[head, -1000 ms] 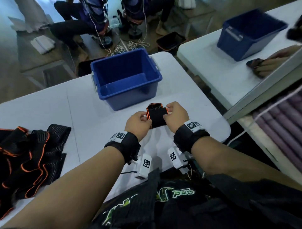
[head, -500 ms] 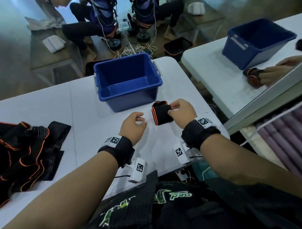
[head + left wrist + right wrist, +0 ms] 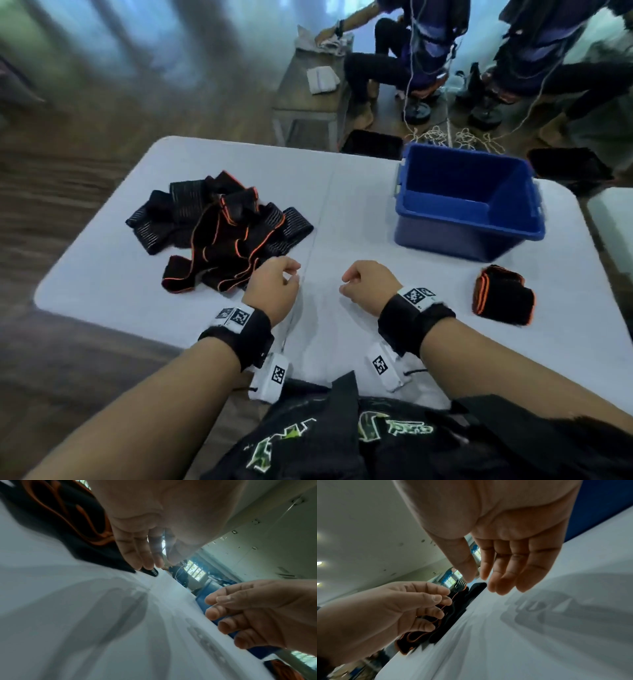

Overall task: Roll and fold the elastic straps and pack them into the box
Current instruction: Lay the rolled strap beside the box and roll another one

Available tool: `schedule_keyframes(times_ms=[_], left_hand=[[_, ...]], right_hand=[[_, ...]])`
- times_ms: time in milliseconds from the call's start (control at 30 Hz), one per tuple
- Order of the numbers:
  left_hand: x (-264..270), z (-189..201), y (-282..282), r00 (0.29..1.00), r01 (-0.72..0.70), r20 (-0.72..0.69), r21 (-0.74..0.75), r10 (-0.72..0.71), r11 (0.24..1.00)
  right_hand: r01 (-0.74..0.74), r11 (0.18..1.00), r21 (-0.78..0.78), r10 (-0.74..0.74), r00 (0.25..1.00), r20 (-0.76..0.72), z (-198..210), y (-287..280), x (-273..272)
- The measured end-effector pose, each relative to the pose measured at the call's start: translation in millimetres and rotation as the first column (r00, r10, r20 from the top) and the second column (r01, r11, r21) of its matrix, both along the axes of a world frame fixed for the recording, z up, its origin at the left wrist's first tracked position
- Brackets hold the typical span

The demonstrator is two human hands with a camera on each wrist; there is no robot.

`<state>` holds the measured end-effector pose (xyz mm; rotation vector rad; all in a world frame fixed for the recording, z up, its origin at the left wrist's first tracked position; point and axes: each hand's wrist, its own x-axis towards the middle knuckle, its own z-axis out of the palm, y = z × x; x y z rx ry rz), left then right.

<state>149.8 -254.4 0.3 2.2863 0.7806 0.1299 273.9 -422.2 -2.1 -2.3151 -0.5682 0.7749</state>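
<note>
Blue plastic, the box stands on the right half of the white table, and what shows of its inside is bare blue wall and floor; the near corner of the floor is hidden by its front wall. Just in front of it and a little to the right lies a rolled strap, black with orange edges, resting on the table outside the box and apart from both hands. On the left half of the table sits a loose heap of unrolled straps, black with orange trim and some with pale ribbing, tangled over one another.

The left hand hovers at the near right edge of that heap, fingers loosely curled and holding nothing; from the left wrist view its fingertips hang just above the dark fabric. The right hand is beside it over bare table, fingers relaxed and slightly bent, palm empty, well apart from the rolled strap.
</note>
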Motion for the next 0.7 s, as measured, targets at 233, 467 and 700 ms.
schedule_keyframes(times_ms=[233, 467, 700], left_hand=[[-74, -10, 64, 0.973, -0.227, -0.005, 0.139, 0.23, 0.964], [-97, -30, 82, 0.963, 0.02, -0.265, 0.238, 0.045, 0.971], [-108, -32, 87, 0.959, 0.087, -0.281, 0.206, -0.026, 0.975]], right_hand=[[-0.199, 0.98, -0.031, 0.2, 0.979, 0.044, -3, 73, -34], [-0.222, 0.974, -0.036, 0.224, 0.973, 0.059, -3, 114, -47], [-0.122, 0.992, -0.026, 0.125, 0.975, 0.183, 9, 166, -2]])
